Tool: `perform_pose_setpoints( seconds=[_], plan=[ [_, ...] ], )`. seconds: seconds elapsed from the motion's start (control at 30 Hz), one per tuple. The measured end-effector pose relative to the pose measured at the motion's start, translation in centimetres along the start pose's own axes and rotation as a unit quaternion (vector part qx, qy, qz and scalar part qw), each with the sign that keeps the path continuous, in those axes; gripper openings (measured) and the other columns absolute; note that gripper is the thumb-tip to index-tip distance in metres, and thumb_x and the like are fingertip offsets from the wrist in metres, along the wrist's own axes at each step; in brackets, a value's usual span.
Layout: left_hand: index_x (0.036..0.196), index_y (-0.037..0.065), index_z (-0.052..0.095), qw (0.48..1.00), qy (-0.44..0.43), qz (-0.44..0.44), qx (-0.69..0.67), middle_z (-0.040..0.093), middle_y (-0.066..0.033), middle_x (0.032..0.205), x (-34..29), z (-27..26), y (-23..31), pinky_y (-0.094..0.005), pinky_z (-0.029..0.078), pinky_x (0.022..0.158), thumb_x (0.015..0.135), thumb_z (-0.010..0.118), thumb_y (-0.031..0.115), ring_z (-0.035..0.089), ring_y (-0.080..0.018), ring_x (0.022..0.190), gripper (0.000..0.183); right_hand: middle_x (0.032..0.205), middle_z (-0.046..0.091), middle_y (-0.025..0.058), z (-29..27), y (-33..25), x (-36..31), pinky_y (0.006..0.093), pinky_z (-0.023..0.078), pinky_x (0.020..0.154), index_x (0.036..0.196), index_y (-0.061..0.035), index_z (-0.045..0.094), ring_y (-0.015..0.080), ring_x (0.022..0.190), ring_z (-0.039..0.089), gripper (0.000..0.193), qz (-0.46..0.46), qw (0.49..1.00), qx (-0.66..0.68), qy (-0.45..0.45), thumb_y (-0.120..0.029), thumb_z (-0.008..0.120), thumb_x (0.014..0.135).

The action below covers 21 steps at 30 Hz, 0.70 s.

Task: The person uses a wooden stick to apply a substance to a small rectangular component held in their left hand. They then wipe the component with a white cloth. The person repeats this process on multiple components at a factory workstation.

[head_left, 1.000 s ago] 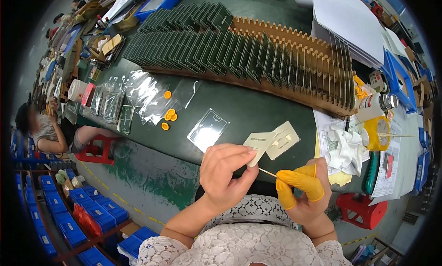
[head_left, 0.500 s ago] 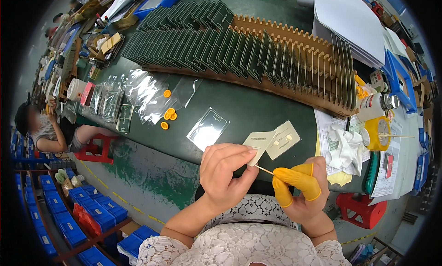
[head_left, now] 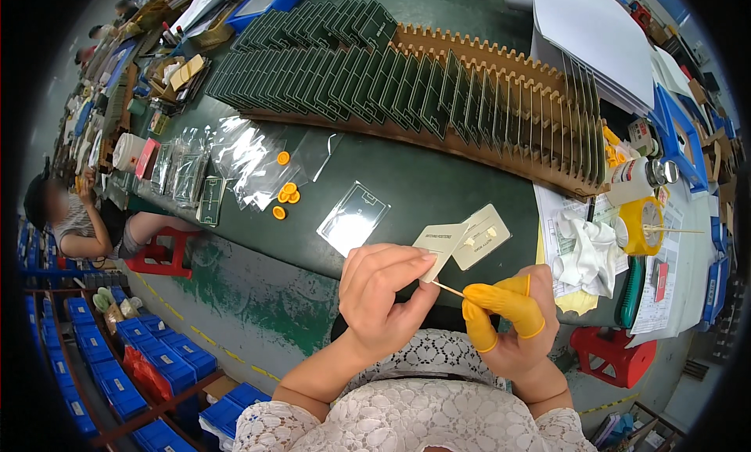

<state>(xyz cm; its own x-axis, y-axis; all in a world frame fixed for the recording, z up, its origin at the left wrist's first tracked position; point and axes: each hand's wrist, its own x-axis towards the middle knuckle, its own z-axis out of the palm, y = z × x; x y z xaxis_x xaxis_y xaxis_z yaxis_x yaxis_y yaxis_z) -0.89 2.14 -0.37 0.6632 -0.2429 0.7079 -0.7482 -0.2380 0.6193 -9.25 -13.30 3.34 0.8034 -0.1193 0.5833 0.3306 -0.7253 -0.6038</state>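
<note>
My left hand (head_left: 381,289) pinches a small beige card (head_left: 439,240) between thumb and fingers, just above the near edge of the dark green table (head_left: 407,182). My right hand (head_left: 512,323) wears yellow finger cots and holds a thin wooden stick (head_left: 448,288) whose tip points at the left fingers. A second beige card (head_left: 480,236) lies on the table just behind the hands. A clear plastic sleeve (head_left: 353,217) lies flat to their left.
A long wooden rack (head_left: 501,84) holds several upright green circuit boards. Orange caps (head_left: 285,194) and clear bags (head_left: 235,158) lie left. White cloth (head_left: 587,248), a yellow tape roll (head_left: 643,225) and a bottle (head_left: 637,174) sit right. A person (head_left: 74,217) sits far left by a red stool (head_left: 160,252).
</note>
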Motion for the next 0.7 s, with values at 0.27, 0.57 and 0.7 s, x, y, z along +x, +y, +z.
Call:
perform_pose_setpoints(
  seconds=[0.27,0.57,0.7],
  plan=[
    [0.100,0.005,0.066,1.000,0.000,-0.002,-0.001,0.070,-0.0070,0.094,-0.07,-0.06,0.04,-0.0317,0.046,0.068,0.067,0.078,-0.004,0.064,-0.0236,0.079,0.036,0.080,0.055,0.0017,0.10,-0.02,0.07,0.0341,0.034,0.059,0.101,-0.0108,0.072,0.0208,0.063,0.049,0.034,0.008,1.000,0.000,0.003,-0.006,0.082,0.068],
    [0.100,0.005,0.066,1.000,-0.001,-0.006,-0.004,0.070,-0.0074,0.094,-0.18,-0.05,0.01,-0.0321,0.046,0.069,0.068,0.077,-0.004,0.064,-0.0239,0.079,0.035,0.080,0.056,0.0028,0.14,-0.03,-0.04,0.0344,0.034,0.059,0.099,-0.0100,0.071,0.0215,0.063,0.049,0.032,0.024,1.000,0.002,0.002,-0.007,0.082,0.069],
    [0.101,0.005,0.066,1.000,-0.004,-0.005,-0.003,0.070,-0.0074,0.094,-0.16,-0.04,-0.03,-0.0321,0.046,0.069,0.068,0.077,-0.004,0.064,-0.0240,0.079,0.036,0.079,0.056,0.0035,0.02,0.00,-0.09,0.0343,0.033,0.058,0.099,-0.0094,0.071,0.0216,0.062,0.048,0.031,0.029,1.000,0.002,0.005,-0.008,0.082,0.070]
  ],
)
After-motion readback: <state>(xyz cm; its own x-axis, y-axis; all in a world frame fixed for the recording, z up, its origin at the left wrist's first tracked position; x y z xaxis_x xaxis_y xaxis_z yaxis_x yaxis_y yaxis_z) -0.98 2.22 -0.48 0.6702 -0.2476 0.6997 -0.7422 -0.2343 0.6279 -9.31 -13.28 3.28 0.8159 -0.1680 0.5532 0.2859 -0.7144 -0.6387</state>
